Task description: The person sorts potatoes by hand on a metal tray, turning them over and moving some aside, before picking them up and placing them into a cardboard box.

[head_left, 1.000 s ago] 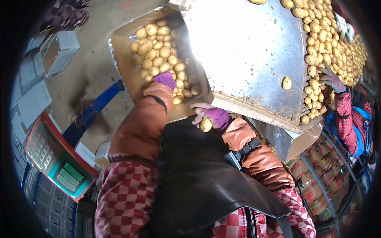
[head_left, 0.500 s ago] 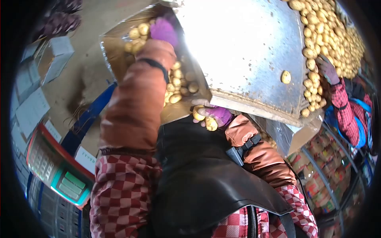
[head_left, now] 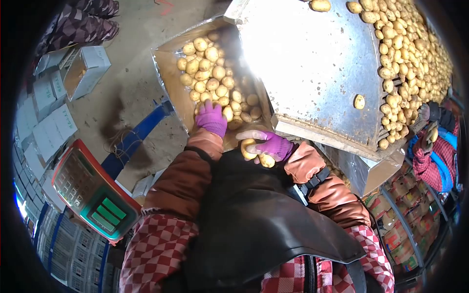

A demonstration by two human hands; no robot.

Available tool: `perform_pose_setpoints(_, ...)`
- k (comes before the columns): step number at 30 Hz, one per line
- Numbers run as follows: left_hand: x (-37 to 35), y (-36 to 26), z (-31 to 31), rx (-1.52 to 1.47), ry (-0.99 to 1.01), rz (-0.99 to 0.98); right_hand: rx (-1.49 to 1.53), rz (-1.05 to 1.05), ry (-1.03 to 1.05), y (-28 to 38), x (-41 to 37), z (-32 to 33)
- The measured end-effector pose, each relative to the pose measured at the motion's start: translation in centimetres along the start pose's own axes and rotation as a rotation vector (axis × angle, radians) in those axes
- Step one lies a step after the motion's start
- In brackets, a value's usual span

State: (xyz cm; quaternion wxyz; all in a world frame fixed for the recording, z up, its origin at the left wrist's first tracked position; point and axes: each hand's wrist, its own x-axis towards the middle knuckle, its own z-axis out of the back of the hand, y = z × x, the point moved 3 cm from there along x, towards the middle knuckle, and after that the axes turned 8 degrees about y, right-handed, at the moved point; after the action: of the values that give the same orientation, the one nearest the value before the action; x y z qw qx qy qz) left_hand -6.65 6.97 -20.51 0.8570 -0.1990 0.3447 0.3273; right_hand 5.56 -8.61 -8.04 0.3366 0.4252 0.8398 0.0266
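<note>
Purple-gloved, my left hand (head_left: 211,118) lies on the potatoes (head_left: 213,83) at the near side of a lined cardboard box (head_left: 171,68). Its fingers point away from me, slightly spread, with the fingertips against the pile; no potato shows gripped in it. Just outside the box's near right corner, my right hand (head_left: 268,145) is closed around two potatoes (head_left: 249,149), in a purple glove with pale fingers. These sit side by side below the thumb, in front of my black apron (head_left: 234,210).
A metal sorting table (head_left: 317,73) slopes beside the box, with one loose potato (head_left: 359,101) on it and a large heap (head_left: 410,49) to the right. Another person's gloved hand (head_left: 431,132) is there. At left stand a scale display (head_left: 93,195), a blue bar (head_left: 139,136) and white boxes (head_left: 53,129).
My left hand has drawn back from the far end of the box to its near side, uncovering the potatoes. My right hand keeps its two potatoes. The other person's hand has left the heap's edge.
</note>
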Motion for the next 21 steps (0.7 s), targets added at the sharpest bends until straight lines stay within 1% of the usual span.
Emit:
perform_pose_setpoints(2, 1.1, -1.1, 1.0, -0.014, -0.153, -0.127, -0.025, -0.051, 0.014, 1.6, -0.2, -1.3)
perform_pose_setpoints(3, 1.2, -2.0, 1.9, 0.049, -0.045, -0.178, -0.033, -0.062, 0.003, 2.2, -0.4, -1.9)
perform_pose_setpoints(4, 3.0, -1.5, -0.3, 0.1, -0.038, -0.258, -0.042, -0.071, -0.01, 2.5, -0.6, -2.2)
perform_pose_setpoints(5, 6.0, -0.3, -4.2, 0.151, -0.032, -0.341, -0.073, 0.001, 0.007, 2.5, -0.7, -2.2)
perform_pose_setpoints(6, 5.6, -1.3, -2.0, 0.202, -0.026, -0.429, -0.052, 0.068, 0.01, 3.0, -1.2, -2.5)
perform_pose_setpoints(7, 5.7, -1.2, -0.1, 0.2, 0.245, -0.325, -0.032, 0.135, 0.012, 3.6, -1.9, -2.8)
perform_pose_setpoints(8, 5.9, -0.6, 1.0, 0.098, 0.093, -0.277, -0.013, 0.204, 0.021, 4.3, -2.4, -3.3)
perform_pose_setpoints(9, 5.8, -0.3, 1.9, 0.073, 0.005, -0.263, 0.01, 0.246, 0.042, 5.0, -2.9, -3.6)
perform_pose_setpoints(10, 5.6, 0.1, 2.9, 0.049, -0.082, -0.246, 0.001, 0.328, -0.033, 5.7, -3.4, -4.3)
perform_pose_setpoints(12, 6.0, 0.8, 1.1, -0.057, 0.084, -0.204, 0.419, 0.036, 0.033, 5.0, -1.3, -1.1)
perform_pose_setpoints(13, 5.6, 1.1, 0.5, -0.091, 0.13, -0.195, 0.389, 0.201, 0.009, 4.8, -1.9, -1.0)
perform_pose_setpoints(15, 3.5, 1.2, 1.7, -0.16, 0.203, -0.203, 0.335, 0.533, -0.033, 5.7, -3.6, -3.2)
perform_pose_setpoints(16, 3.2, 1.6, 1.3, -0.195, 0.23, -0.222, 0.35, 0.563, -0.055, 5.9, -3.8, -3.1)
perform_pose_setpoints(17, 2.9, 2.2, 0.3, -0.003, 0.1, -0.491, 0.367, 0.592, -0.078, 5.7, -3.9, -2.7)
perform_pose_setpoints(18, 1.4, 2.1, 0.9, 0.196, -0.031, -0.754, 0.385, 0.621, -0.1, 5.5, -4.0, -2.2)
perform_pose_setpoints(19, 0.8, 2.7, 1.3, -0.453, -0.07, -0.415, 0.408, 0.673, -0.081, 5.5, -4.1, -1.6)
perform_pose_setpoints(21, -2.7, 1.4, 4.8, -1.075, -0.062, -0.227, 0.424, 0.747, -0.097, 6.1, -4.8, -1.1)
